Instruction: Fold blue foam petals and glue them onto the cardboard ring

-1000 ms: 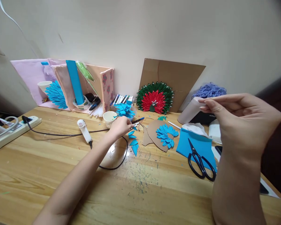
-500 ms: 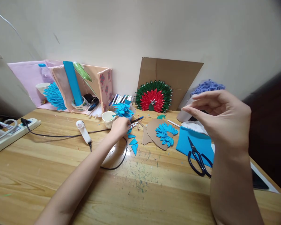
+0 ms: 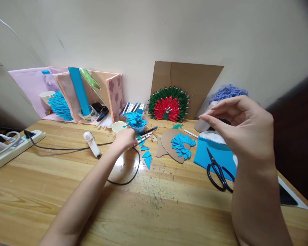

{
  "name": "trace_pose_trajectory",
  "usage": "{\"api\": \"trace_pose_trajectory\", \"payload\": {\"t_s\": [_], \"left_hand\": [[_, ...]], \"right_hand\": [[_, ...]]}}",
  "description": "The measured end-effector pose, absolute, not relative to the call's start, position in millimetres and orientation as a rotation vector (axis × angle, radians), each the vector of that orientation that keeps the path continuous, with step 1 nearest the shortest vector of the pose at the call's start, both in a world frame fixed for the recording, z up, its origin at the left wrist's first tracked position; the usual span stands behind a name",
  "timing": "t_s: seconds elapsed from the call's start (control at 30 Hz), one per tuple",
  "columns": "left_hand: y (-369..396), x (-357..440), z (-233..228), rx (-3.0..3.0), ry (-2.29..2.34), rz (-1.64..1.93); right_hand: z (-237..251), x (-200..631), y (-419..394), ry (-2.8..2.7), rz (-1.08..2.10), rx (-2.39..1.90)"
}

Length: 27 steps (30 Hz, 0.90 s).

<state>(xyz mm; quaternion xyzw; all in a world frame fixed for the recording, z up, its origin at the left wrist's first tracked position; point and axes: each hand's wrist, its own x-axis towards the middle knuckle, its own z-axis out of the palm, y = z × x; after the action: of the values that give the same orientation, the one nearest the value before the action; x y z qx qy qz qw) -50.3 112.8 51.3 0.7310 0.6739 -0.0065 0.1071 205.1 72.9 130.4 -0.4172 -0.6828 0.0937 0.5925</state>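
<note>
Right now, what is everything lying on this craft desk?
markers: a few, white-bodied, under the left hand's fingers
paper cup: one, white, behind the left hand
blue paper pieces: several, desk centre
glue gun: one, white, black cord, left of centre
power strip: one, white, far left
cardboard cutout: one, brown, blue petals glued on it
scissors: one pair, black, on a blue sheet
paper peacock: one, red and green, against cardboard at the wall
yarn: one bundle, purple, far right
left hand: on the markers
right hand: raised, fingers pinched, apparently empty
</note>
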Motion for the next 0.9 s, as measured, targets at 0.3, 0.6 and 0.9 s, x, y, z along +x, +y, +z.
{"api": "trace_pose_trajectory", "payload": {"t_s": [0.3, 0.6, 0.9], "left_hand": [[121.7, -31.1, 18.1, 2.397, 1.599, 0.058], [110.8, -20.4, 26.7, 2.409, 1.568, 0.234], [75.8, 9.2, 23.0, 1.975, 1.182, 0.83]], "right_hand": [[130.6, 203.4, 69.4, -1.722, 0.197, -1.065], [128.2, 200.5, 70.4, -1.845, 0.217, -1.078], [57.0, 189.7, 77.5, -2.158, 0.671, -1.247]]}}
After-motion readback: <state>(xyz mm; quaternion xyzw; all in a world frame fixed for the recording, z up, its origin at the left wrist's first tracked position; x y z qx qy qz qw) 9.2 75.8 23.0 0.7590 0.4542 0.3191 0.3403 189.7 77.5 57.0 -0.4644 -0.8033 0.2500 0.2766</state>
